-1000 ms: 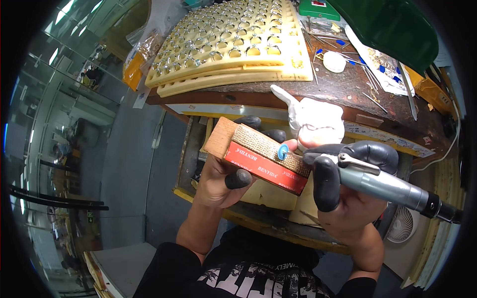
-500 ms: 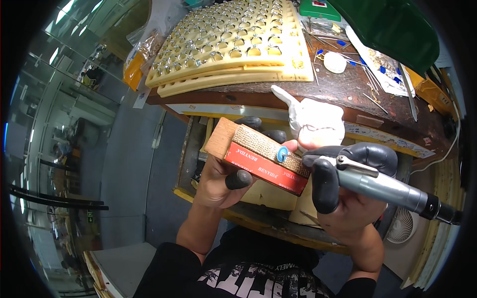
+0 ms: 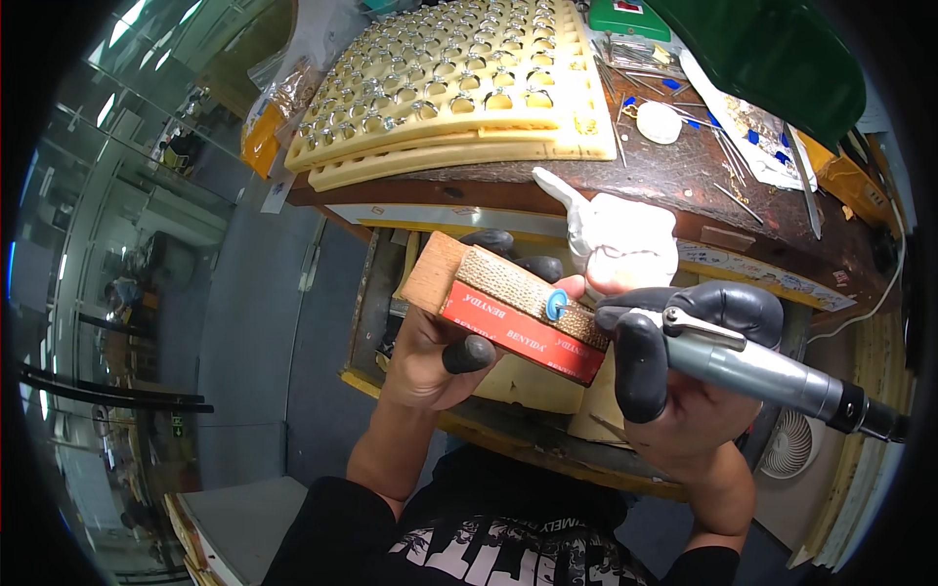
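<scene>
While the left hand (image 3: 428,363) grips the block (image 3: 523,334) above the open drawer (image 3: 547,461), the black-capped thumb lies on its near side and other fingers reach round the far side. The block tilts down toward the right, with bare wood at its left end, a red side facing near and a rough tan strip (image 3: 503,278) on top. Over the strip's right part stands a small blue disc (image 3: 557,304); whether the two touch cannot be told. The right hand (image 3: 694,402) is closed round the grey handpiece (image 3: 762,376), held like a pen with black-capped fingers near its tip, its tail running off to the right.

Just beyond the block, a white-wrapped peg (image 3: 630,234) juts from the near edge of the bench (image 3: 674,186). Farther back on the left sit stacked cream trays (image 3: 589,103), the upper one filled with rings (image 3: 498,101). To their right lie a round white pad (image 3: 659,122) and scattered thin tools (image 3: 738,203), with a green shade (image 3: 772,59) above.
</scene>
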The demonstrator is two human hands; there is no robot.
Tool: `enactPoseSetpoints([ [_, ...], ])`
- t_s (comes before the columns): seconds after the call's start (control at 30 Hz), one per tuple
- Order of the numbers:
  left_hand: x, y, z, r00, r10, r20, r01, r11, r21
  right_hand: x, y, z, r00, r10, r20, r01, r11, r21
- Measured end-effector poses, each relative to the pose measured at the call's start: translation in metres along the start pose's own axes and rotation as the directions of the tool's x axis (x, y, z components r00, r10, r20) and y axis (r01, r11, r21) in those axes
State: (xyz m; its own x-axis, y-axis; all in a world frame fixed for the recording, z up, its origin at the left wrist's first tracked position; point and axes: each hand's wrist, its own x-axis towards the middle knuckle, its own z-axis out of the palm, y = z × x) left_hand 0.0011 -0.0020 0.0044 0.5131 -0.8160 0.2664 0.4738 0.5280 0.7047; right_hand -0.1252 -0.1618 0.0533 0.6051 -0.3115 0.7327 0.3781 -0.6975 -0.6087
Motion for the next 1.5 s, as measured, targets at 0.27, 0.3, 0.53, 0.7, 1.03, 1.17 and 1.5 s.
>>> enactPoseSetpoints([
  [0.27,0.000,0.002,0.001,1.000,-0.023,0.003,0.023,0.999,-0.026,0.001,-0.002,0.000,1.000,0.024,0.003,-0.024,0.999,0.025],
  [0.3,0.000,0.002,0.001,1.000,-0.020,-0.001,0.020,1.000,-0.016,0.001,-0.001,0.000,1.000,0.023,0.004,-0.023,0.999,0.023],
  [0.53,0.001,0.001,0.003,1.000,-0.006,-0.011,0.006,1.000,-0.009,0.002,-0.003,0.000,0.999,0.039,0.006,-0.039,0.999,0.035],
  [0.7,0.000,0.000,0.001,1.000,0.002,-0.009,-0.002,1.000,-0.002,0.002,0.001,-0.006,0.998,0.021,0.063,-0.024,0.999,0.043],
  [1.03,0.000,0.001,0.003,1.000,0.002,-0.024,-0.002,1.000,0.000,0.002,0.004,-0.005,0.997,-0.022,0.072,0.019,0.999,0.039],
  [1.17,0.000,0.001,0.002,1.000,-0.002,-0.020,0.002,1.000,-0.002,0.003,0.003,-0.008,0.995,-0.026,0.096,0.027,1.000,-0.006],
  [1.5,0.000,0.001,0.001,1.000,-0.004,-0.011,0.004,1.000,-0.006,0.001,0.004,-0.006,0.997,-0.019,0.075,0.016,0.999,0.043],
])
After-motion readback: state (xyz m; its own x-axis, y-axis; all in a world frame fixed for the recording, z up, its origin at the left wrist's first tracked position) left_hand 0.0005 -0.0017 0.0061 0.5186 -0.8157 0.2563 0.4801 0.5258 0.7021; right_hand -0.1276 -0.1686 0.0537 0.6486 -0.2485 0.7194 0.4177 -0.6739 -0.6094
